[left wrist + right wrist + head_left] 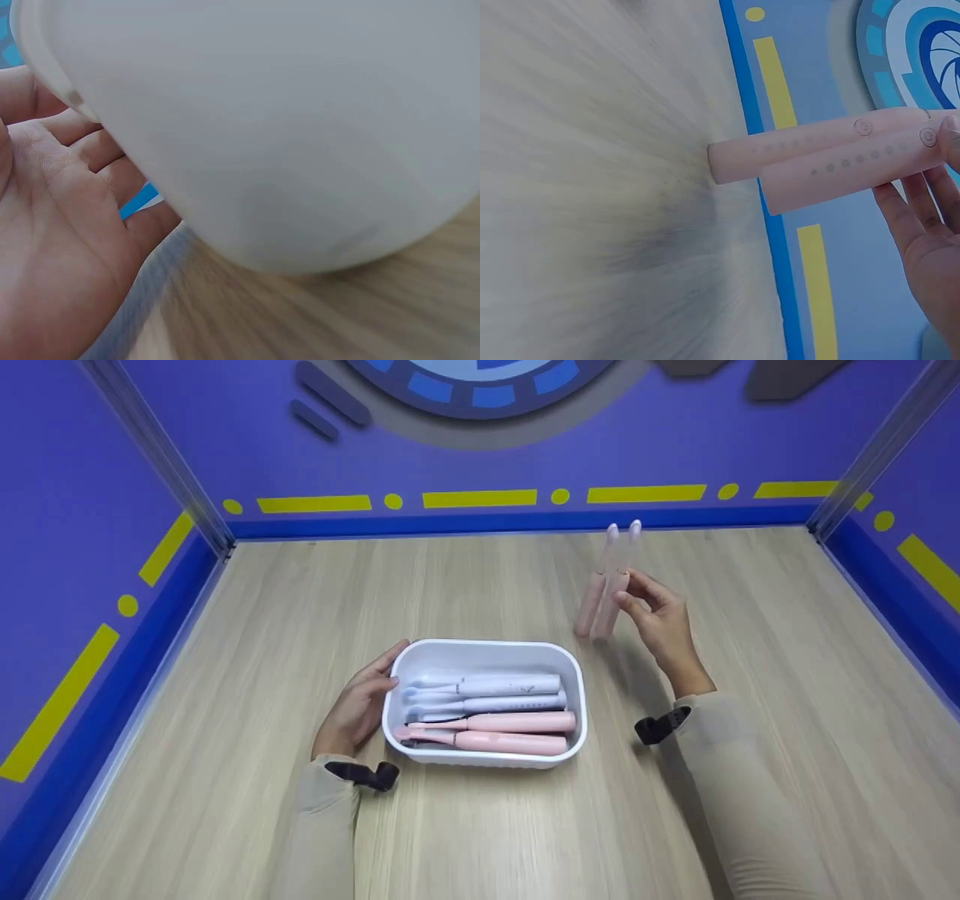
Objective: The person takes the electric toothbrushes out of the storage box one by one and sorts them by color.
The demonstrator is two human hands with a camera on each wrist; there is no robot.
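Note:
My right hand (660,619) pinches a pale pink electric toothbrush (609,611) between thumb and fingers, brush head up. Beside it, another pale pink electric toothbrush (591,604) stands upright on the table, slightly tilted. In the right wrist view both pink handles show buttons and dots; whether the pinched one's base touches the table I cannot tell. My left hand (356,709) grips the left end of a white plastic bin (487,646), thumb at the rim and fingers along the outside. Inside lie white toothbrushes (510,685) and two pink toothbrushes (517,723), heads to the left.
The bin rests on a light wood-grain table (480,832). Blue panels with yellow markings (480,499) enclose the back and both sides. Dark wrist cameras (664,726) sit on both sleeves.

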